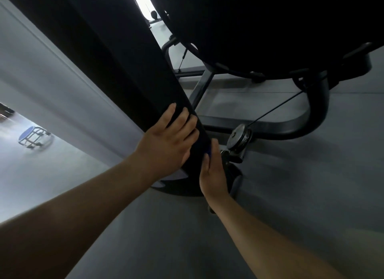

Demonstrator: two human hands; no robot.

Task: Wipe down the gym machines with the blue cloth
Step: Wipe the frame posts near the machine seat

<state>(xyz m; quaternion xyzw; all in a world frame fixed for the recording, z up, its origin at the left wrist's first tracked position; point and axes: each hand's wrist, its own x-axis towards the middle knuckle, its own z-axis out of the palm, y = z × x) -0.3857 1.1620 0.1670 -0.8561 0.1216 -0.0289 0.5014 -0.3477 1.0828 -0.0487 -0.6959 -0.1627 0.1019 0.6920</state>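
- Low on the smooth, matte-black column [124, 71], which slants from upper left to lower right, our left hand [166, 141] lies flat, fingers spread.
- At its right edge our right hand [214, 175] presses the blue cloth [208, 152], a mere sliver; we cannot tell its grip.

On my feed I count two bare hands, the left hand [166, 139] and the right hand [214, 172]. Behind them are two bare forearms, the left forearm [83, 206] and the right forearm [259, 233]. One blue cloth [208, 152] shows, only as a sliver. Of the gym machine I make out one thick black upright post [124, 75], one big rounded black housing [270, 29], one curved frame tube [301, 123] and one slanted grey brace [202, 87]. I get one metal pulley wheel [239, 136], one taut cable [276, 108] and one thinner rod [184, 57]. One stool [33, 136] with a blue seat is the only seat I can count. The darker pieces I cannot count.
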